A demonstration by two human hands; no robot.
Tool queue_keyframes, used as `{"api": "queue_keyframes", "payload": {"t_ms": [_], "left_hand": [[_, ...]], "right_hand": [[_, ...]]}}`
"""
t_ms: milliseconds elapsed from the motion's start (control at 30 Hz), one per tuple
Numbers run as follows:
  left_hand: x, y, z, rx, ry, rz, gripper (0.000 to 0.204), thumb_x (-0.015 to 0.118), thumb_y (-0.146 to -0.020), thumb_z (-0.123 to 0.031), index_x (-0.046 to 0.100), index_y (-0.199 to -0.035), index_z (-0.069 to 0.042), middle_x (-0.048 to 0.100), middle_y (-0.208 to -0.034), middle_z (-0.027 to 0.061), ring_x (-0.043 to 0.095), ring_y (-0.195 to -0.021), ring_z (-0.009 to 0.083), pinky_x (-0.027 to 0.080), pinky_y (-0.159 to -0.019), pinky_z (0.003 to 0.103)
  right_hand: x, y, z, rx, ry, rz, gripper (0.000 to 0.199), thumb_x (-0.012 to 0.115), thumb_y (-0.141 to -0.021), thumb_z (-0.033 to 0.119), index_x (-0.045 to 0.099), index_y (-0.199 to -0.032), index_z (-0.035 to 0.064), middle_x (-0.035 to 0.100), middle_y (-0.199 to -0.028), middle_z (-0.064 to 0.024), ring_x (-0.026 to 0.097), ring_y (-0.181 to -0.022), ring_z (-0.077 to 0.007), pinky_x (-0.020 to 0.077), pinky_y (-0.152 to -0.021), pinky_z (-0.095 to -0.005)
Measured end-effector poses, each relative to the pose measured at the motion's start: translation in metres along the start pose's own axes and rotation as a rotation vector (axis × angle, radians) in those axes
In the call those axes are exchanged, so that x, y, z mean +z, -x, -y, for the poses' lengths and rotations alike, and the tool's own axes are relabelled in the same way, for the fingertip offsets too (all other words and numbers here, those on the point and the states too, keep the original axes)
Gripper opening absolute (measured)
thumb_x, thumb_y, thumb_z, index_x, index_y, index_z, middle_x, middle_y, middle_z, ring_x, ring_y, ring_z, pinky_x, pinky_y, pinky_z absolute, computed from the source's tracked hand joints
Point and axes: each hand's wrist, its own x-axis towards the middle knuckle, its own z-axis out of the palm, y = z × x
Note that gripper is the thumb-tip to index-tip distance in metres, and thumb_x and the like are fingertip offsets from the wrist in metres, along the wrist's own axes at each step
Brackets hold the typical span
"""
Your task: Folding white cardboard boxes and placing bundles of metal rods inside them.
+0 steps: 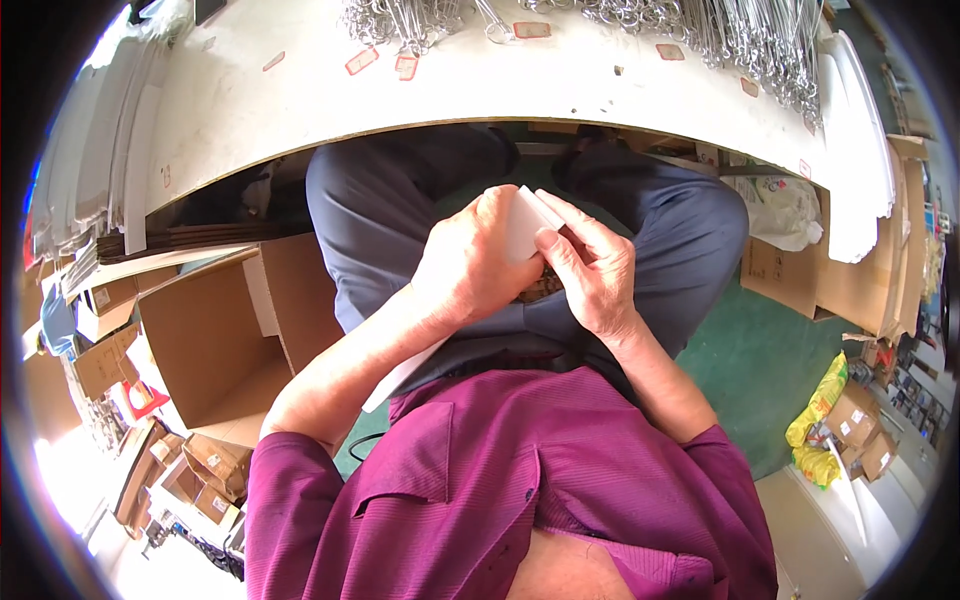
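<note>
A long, narrow white carton (528, 222) is held above my lap, its upper end between both hands. It slants down to the lower left, and its other end shows below my left forearm. My left hand (465, 255) is wrapped around the carton near the upper end. With thumb and fingertips, my right hand (598, 265) grips the edge at that end, where a flap or fold stands up. The palm side of both hands, and whatever lies inside the carton, is hidden.
Ahead is a white table (400, 105) with bundles of ring-ended metal skewers (640, 15) and small paper labels. Flat white cartons (115, 150) are stacked at left, more (855, 150) at right. An open cardboard box (215, 335) stands left of my legs; yellow bags (820, 420) lie right.
</note>
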Motion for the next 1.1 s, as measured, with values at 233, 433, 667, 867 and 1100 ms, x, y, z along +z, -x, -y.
{"api": "queue_keyframes", "payload": {"t_ms": [233,433,667,867,1100], "left_hand": [[-0.008,0.002,-0.004,-0.009,0.001,0.045,0.06,0.08,-0.075,-0.026,0.056,-0.123,0.003,0.07,-0.101,0.025,0.072,-0.092,0.0415,0.059,-0.079,0.046],[-0.011,0.0,-0.004,-0.026,0.056,0.071,0.061,0.082,-0.072,-0.026,0.057,-0.12,0.002,0.07,-0.1,0.0236,0.072,-0.091,0.04,0.059,-0.078,0.045],[-0.009,0.007,0.002,0.001,0.066,0.046,0.059,0.083,-0.071,-0.023,0.057,-0.117,0.001,0.07,-0.099,0.0231,0.071,-0.09,0.0398,0.059,-0.077,0.045],[-0.006,0.011,0.005,-0.005,0.08,0.042,0.057,0.083,-0.071,-0.023,0.057,-0.116,0.001,0.069,-0.098,0.0236,0.071,-0.089,0.0405,0.059,-0.076,0.046],[-0.002,0.008,0.001,0.031,0.09,0.015,0.053,0.084,-0.075,-0.016,0.059,-0.118,0.002,0.069,-0.097,0.0213,0.072,-0.086,0.0363,0.058,-0.073,0.041]], "right_hand": [[0.007,0.003,0.0,-0.08,0.05,0.035,0.046,0.071,-0.097,0.017,0.06,-0.138,-0.0019,0.074,-0.101,-0.0112,0.063,-0.085,-0.0074,0.0537,-0.076,-0.0262],[0.009,0.001,-0.002,-0.24,0.197,-0.005,0.044,0.071,-0.097,0.015,0.061,-0.136,-0.0018,0.07,-0.089,-0.0132,0.065,-0.076,-0.0137,0.0529,-0.069,-0.0287],[0.008,0.002,0.001,-0.292,0.345,0.034,0.045,0.073,-0.093,0.011,0.062,-0.134,-0.0022,0.068,-0.086,-0.0145,0.068,-0.074,-0.0198,0.0542,-0.066,-0.0318],[0.011,0.006,0.002,-0.197,0.229,0.078,0.046,0.072,-0.093,0.008,0.06,-0.135,-0.0052,0.073,-0.107,-0.022,0.075,-0.089,-0.0228,0.0579,-0.077,-0.0318],[0.013,0.005,0.01,-0.122,0.185,0.054,0.048,0.07,-0.093,0.007,0.058,-0.138,-0.003,0.074,-0.096,-0.0185,0.073,-0.079,-0.0173,0.0576,-0.07,-0.0297]]}}
